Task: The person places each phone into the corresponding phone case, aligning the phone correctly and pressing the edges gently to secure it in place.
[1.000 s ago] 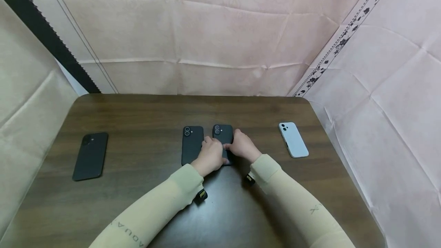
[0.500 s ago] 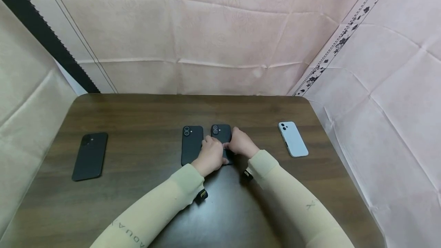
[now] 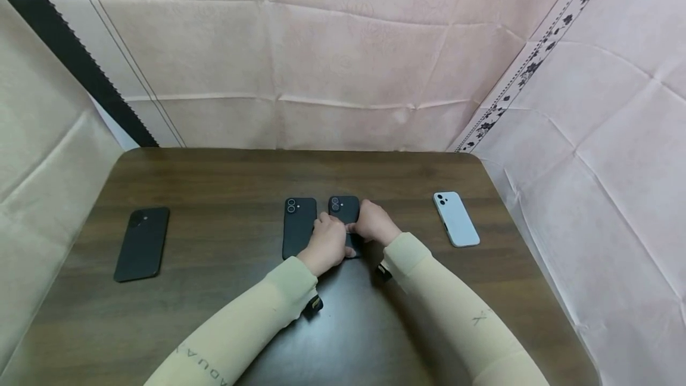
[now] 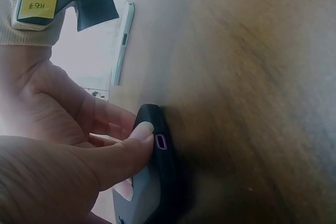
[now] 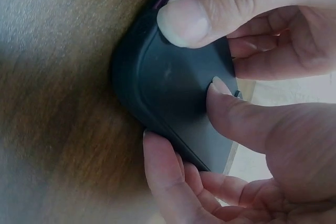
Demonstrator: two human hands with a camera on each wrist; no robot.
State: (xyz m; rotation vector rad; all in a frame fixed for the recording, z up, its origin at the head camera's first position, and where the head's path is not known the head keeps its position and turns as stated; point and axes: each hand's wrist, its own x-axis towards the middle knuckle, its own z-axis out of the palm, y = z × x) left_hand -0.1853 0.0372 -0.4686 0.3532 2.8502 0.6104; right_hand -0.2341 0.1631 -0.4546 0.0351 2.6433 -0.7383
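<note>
Near the middle of the table lies a phone in a dark case, back up, with two camera lenses at its top left. My left hand holds its near end, the thumb pressed by the purple-rimmed charging port. My right hand pinches the right edge. In the right wrist view its thumb is on the phone's back, with fingers curled along the side. A second dark-cased phone lies close on the left, its right edge partly behind my left hand.
A black phone lies tilted at the table's left. A pale blue phone lies at the right, camera side up. The brown wooden table ends at a back edge against hanging pale cloth.
The phone in my hands has shifted slightly left, toward the other dark phone, and my right hand has moved left with it. My left hand stays in nearly the same place.
</note>
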